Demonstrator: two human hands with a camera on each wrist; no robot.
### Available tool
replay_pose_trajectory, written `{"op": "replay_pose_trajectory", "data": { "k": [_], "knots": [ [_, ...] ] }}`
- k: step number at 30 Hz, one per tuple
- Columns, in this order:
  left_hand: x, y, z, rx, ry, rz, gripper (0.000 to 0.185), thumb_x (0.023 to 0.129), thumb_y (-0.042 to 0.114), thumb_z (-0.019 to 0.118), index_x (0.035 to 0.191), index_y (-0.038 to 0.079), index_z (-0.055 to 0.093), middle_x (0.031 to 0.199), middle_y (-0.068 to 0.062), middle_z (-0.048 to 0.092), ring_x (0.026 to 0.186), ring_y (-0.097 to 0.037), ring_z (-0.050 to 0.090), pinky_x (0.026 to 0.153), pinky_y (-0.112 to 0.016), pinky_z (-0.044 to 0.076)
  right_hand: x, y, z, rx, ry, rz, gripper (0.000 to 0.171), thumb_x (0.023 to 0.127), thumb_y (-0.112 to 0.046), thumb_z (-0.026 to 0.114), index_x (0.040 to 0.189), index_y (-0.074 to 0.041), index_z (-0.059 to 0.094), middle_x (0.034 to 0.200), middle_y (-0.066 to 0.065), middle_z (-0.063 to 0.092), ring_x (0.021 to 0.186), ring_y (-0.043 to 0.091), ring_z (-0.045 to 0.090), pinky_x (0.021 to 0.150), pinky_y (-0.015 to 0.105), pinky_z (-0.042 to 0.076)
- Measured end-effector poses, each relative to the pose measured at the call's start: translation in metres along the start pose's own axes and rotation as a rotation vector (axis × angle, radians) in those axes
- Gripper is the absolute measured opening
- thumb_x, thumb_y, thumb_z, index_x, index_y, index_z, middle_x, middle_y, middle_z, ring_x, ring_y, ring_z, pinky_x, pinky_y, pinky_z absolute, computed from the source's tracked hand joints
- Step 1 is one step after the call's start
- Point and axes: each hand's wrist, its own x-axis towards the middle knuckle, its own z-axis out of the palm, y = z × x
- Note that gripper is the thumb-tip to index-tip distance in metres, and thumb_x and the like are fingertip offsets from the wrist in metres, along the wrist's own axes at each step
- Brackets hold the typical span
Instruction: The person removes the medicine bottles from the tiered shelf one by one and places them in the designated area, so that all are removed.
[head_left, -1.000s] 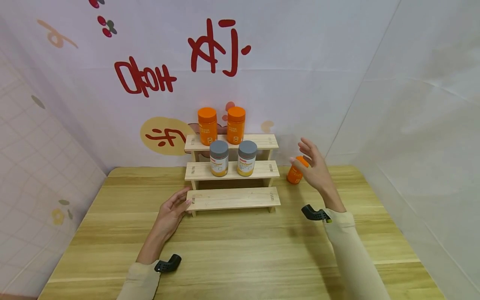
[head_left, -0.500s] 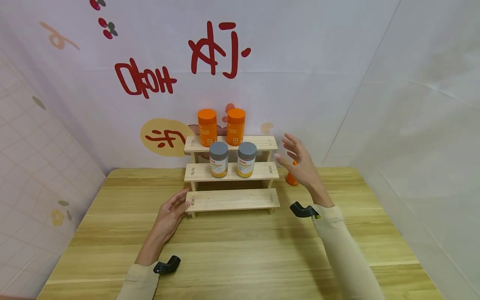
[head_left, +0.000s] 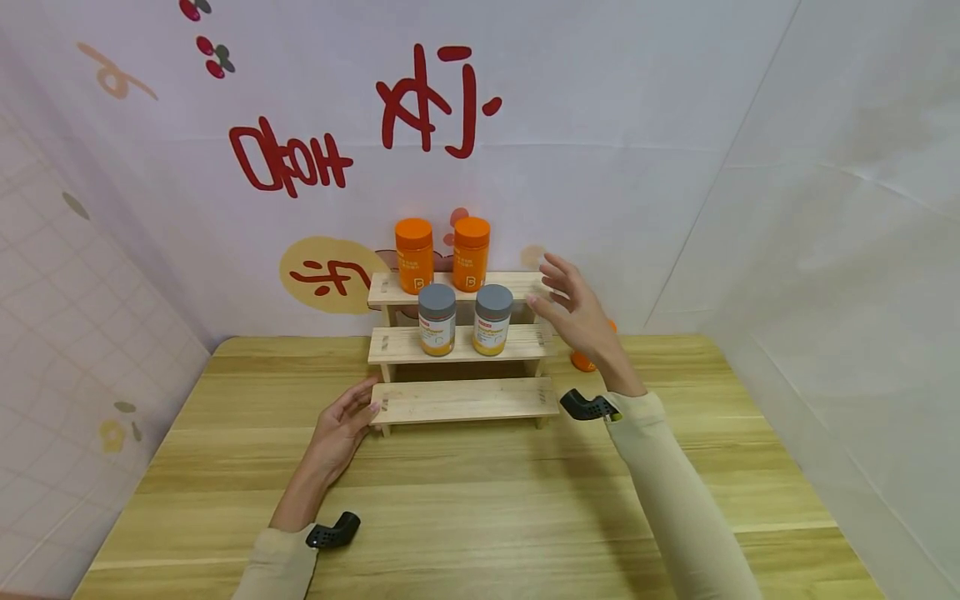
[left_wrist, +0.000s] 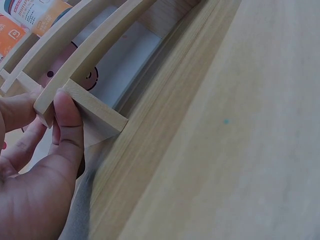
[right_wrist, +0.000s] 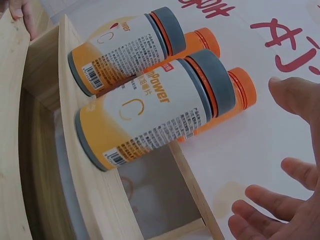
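Note:
A three-step wooden display rack (head_left: 465,401) stands on the table. My left hand (head_left: 341,435) pinches the left end of its lowest board between thumb and fingers, as the left wrist view shows up close. Two orange bottles (head_left: 470,258) are upright on the top step, and two white-and-yellow bottles with grey lids (head_left: 492,323) on the middle one. Beside the right end of the upper steps, my right hand (head_left: 581,321) holds nothing, its fingers spread and slightly bent. Behind that hand, a third orange bottle (head_left: 583,362) on the table is partly hidden.
The wooden table (head_left: 465,517) extends in front of the rack and to both sides. A white printed cloth wall (head_left: 600,125) rises close behind the rack, with more cloth along the left and right sides.
My right hand has moved left and slightly away from me, from beside the orange bottle on the table toward the right end of the rack. My left hand keeps its hold.

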Motion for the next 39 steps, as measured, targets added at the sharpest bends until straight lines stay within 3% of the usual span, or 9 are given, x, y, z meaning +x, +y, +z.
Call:
{"op": "replay_pose_trajectory", "data": {
  "k": [13,22,39],
  "knots": [
    [0.0,-0.003,-0.001,-0.002,-0.001,0.008,0.061,0.103,0.009,0.063,0.158,0.004,0.036,0.126,-0.002,0.052,0.105,-0.007,0.059,0.079,-0.021,0.057,0.022,-0.011,0.014,-0.002,-0.033,0.04,0.078,0.098,-0.035,0.071,0.162,-0.023,0.029,0.163,0.011,0.039,0.148,0.032,0.04,0.123,0.053,0.035],
    [0.0,-0.004,-0.002,0.006,0.0,0.012,0.06,0.103,0.01,0.062,0.157,0.005,0.037,0.128,-0.003,0.052,0.106,-0.007,0.059,0.079,-0.02,0.056,0.036,-0.019,0.026,-0.008,-0.057,0.119,0.084,0.093,-0.049,0.073,0.162,-0.032,0.028,0.162,0.005,0.041,0.147,0.029,0.042,0.12,0.054,0.04],
    [-0.002,-0.005,-0.003,-0.013,-0.017,0.049,0.06,0.103,0.009,0.062,0.157,0.002,0.037,0.123,-0.002,0.053,0.102,-0.007,0.06,0.077,-0.02,0.057,0.069,-0.029,0.049,0.015,-0.069,0.218,0.08,0.091,-0.048,0.076,0.158,-0.035,0.034,0.155,0.006,0.05,0.14,0.029,0.049,0.116,0.051,0.045]
  ]
}}
